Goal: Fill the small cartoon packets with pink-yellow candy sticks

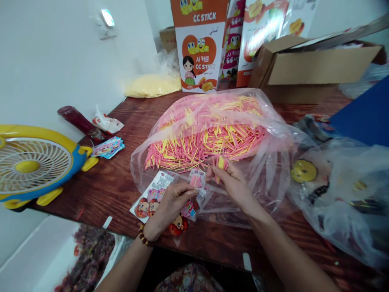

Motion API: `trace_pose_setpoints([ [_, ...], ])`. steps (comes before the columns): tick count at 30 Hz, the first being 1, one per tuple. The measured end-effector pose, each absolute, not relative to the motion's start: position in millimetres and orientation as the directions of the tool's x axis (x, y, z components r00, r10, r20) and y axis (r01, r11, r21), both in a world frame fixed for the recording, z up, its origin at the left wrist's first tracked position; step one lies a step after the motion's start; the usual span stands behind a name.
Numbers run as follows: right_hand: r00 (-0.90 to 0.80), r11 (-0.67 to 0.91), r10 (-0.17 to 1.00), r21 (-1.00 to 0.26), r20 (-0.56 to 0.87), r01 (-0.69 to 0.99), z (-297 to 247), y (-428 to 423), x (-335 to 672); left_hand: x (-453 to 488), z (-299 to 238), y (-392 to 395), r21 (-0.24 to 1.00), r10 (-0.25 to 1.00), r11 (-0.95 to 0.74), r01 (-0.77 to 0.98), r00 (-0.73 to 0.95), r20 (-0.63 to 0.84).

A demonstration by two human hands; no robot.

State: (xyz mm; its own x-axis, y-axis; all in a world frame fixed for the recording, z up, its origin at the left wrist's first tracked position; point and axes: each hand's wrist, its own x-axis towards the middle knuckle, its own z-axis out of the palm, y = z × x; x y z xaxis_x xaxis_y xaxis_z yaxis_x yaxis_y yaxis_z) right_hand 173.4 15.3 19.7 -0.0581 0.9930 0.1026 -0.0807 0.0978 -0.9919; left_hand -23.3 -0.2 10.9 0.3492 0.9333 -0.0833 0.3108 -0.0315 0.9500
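Note:
My right hand (229, 178) is closed around a small bunch of pink and yellow sticks (221, 163). To its left, my left hand (178, 196) pinches the edge of a small clear packet (197, 178), which has some pink pieces showing inside. Behind both hands, a large transparent plastic bag (273, 150) lies spread open, heaped with loose pink and yellow sticks (191, 144). Under and beside my left hand lie printed pouches (148, 202) with a red-haired cartoon figure. My left wrist, wearing a bead bracelet, covers part of them.
A yellow and blue fan (33, 166) stands at the left, near a dark red bottle (79, 121) and blue packets (108, 147). Printed cartons (199, 52) and an open cardboard box (316, 67) line the back. Plastic bags (334, 194) lie at the right. A white bin (33, 247) sits below.

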Motion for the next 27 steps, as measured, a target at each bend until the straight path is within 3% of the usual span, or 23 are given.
trace_pose_setpoints([
  [4, 0.093, 0.119, 0.992, -0.908, 0.089, -0.403, 32, 11, 159, -16, 10, -5, 0.951, 0.940, -0.051, 0.304, 0.336, -0.057],
  [10, 0.143, 0.172, 0.983, -0.871, 0.118, -0.460, 32, 5, 141, -11, 8, -6, 0.970, 0.952, -0.032, 0.243, 0.304, -0.044],
  [17, 0.117, 0.102, 0.991, -0.936, 0.065, -0.338, 17, -5, 146, -9, 4, -6, 0.985, 0.962, -0.023, 0.172, 0.273, -0.025],
  [22, -0.078, 0.065, 0.994, -0.993, 0.073, -0.103, 27, -5, 156, -4, 2, 0, 0.998, 0.958, 0.029, 0.054, 0.285, -0.043],
  [25, -0.115, 0.156, 0.981, -0.988, 0.157, -0.021, 33, -2, 164, -3, 3, 5, 0.997, 0.951, 0.069, -0.031, 0.304, -0.056],
  [27, -0.147, 0.266, 0.958, -0.953, 0.244, 0.149, 35, 0, 169, -2, 3, 7, 0.992, 0.954, 0.092, -0.081, 0.292, -0.064],
])
